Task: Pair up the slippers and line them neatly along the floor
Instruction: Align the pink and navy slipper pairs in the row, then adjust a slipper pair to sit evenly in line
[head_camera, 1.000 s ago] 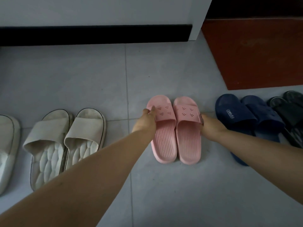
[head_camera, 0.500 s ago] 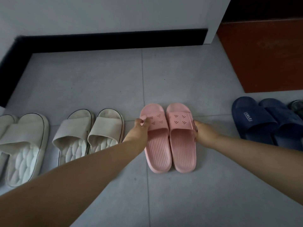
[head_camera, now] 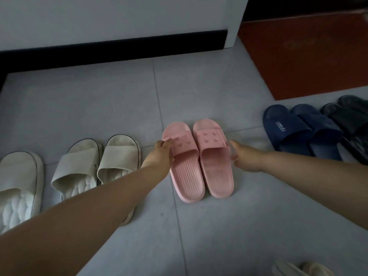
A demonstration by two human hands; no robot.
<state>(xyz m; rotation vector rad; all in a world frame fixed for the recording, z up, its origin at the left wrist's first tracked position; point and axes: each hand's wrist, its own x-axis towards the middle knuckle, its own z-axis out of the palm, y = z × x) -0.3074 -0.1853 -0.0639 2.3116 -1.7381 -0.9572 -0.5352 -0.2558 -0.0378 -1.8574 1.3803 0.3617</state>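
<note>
Slippers are lined up in pairs on a grey tiled floor (head_camera: 219, 226), with toes turned to a white wall with a black skirting board (head_camera: 119, 50). In the head view, two pink ribbed rubber slide slippers are set side by side in the middle, touching: the left pink slipper (head_camera: 185, 172) and the right pink slipper (head_camera: 215, 170). The left hand (head_camera: 161, 156) is closed on the outer edge of the strap of the left pink slipper, with the fingers curled over it. The right hand (head_camera: 246, 158) is held open, with fingers loosely spread, just beside the outer edge of the right pink slipper. Nothing is held by it, and whether the slipper is touched cannot be told.

To the left, a pair of beige padded slippers (head_camera: 79, 166) is placed, partly covered by the left forearm. Further left, a white padded slipper (head_camera: 20, 182) is cut by the frame edge. To the right, a pair of navy blue slippers (head_camera: 288, 134) is seen, and black slippers (head_camera: 350, 118) just beside them. A red-brown mat (head_camera: 308, 56) is laid behind these. A pale slipper (head_camera: 294, 270) is cut by the bottom edge.
</note>
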